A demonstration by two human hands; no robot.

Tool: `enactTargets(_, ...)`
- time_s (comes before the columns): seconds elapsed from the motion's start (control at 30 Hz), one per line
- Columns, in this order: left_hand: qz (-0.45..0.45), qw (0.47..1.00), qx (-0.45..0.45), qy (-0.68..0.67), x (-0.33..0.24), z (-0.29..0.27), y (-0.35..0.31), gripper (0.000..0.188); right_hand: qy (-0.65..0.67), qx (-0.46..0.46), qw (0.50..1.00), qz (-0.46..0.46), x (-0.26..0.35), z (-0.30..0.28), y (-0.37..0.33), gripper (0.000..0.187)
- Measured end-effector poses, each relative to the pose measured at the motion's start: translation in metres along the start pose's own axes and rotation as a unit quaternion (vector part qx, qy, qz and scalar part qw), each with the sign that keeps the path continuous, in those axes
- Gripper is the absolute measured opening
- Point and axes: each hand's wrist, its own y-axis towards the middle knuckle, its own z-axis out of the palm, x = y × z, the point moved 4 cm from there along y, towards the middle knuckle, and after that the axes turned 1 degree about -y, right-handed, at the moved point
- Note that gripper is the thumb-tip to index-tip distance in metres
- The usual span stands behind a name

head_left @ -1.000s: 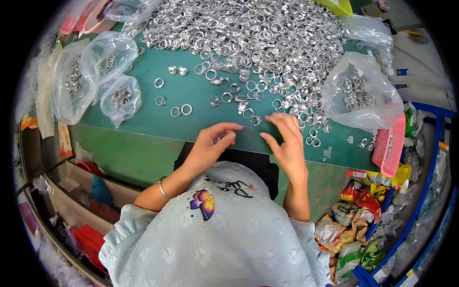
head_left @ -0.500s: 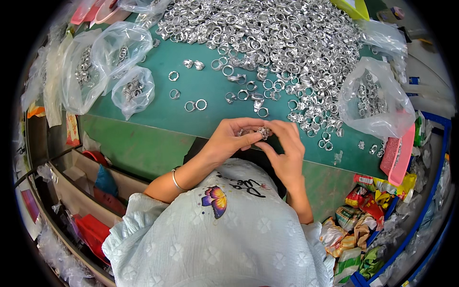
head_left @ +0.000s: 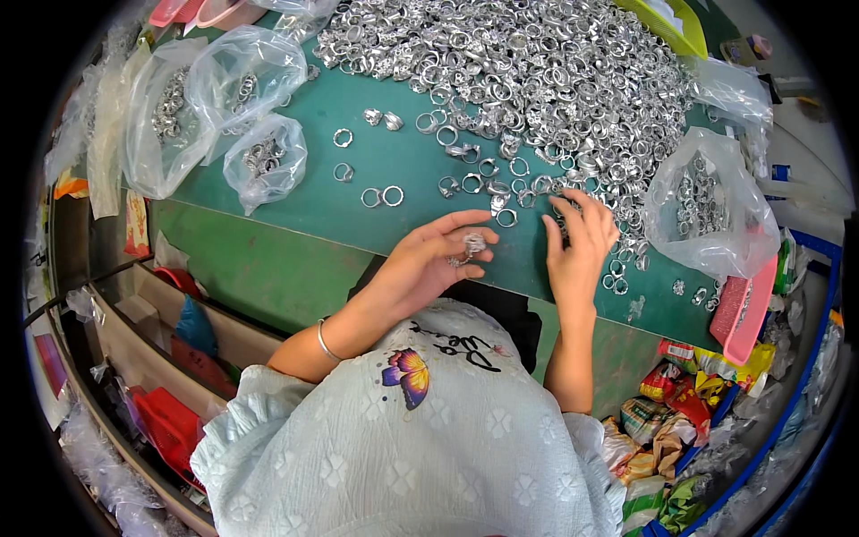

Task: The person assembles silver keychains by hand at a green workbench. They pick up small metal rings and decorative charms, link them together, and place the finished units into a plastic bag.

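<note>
My left hand [head_left: 420, 259] is just over the table's near edge, its fingers curled round a few silver rings [head_left: 473, 243]. To its right, my right hand [head_left: 580, 246] is spread at the near edge of a large heap of silver rings [head_left: 537, 63], thumb and fingers apart. Its fingertips are among the closest rings of the heap; whether they touch one I cannot tell. Several loose rings lie on the green tabletop between the heap and my left hand, among them a side-by-side pair [head_left: 382, 196].
Clear plastic bags holding rings stand at the left [head_left: 265, 161] and right [head_left: 702, 201]. A pink basket [head_left: 744, 309] sits at the right table edge, a yellow-green one [head_left: 680, 27] at the far right. Beside me are a shelf with a red container [head_left: 168, 425] and colourful packets [head_left: 662, 421].
My hands were together over the rings. Now my right hand has let go and moved right and forward to the heap, while the left keeps the rings. The view has shifted slightly.
</note>
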Motion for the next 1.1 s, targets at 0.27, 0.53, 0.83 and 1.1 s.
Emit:
enactTargets(0.27, -0.004, 0.999, 0.028, -0.045, -0.003, 0.011, 0.002, 0.049, 0.001, 0.051, 0.999, -0.005, 0.013, 0.013, 0.007, 0.027)
enactTargets(0.53, 0.054, 0.997, 0.051, -0.025, -0.009, 0.014, -0.001, 0.053, 0.161, -0.006, 0.986, 0.048, 0.004, 0.011, -0.003, 0.025)
enactTargets(0.83, 0.032, 0.995, 0.046, -0.078, -0.004, 0.012, 0.002, 0.051, 0.387, 0.042, 0.916, 0.098, 0.026, 0.005, -0.015, 0.033)
enactTargets(1.1, 0.025, 0.996, 0.082, -0.011, 0.002, 0.004, -0.003, 0.055, 0.301, 0.146, 0.941, -0.042, 0.056, 0.008, -0.011, 0.035)
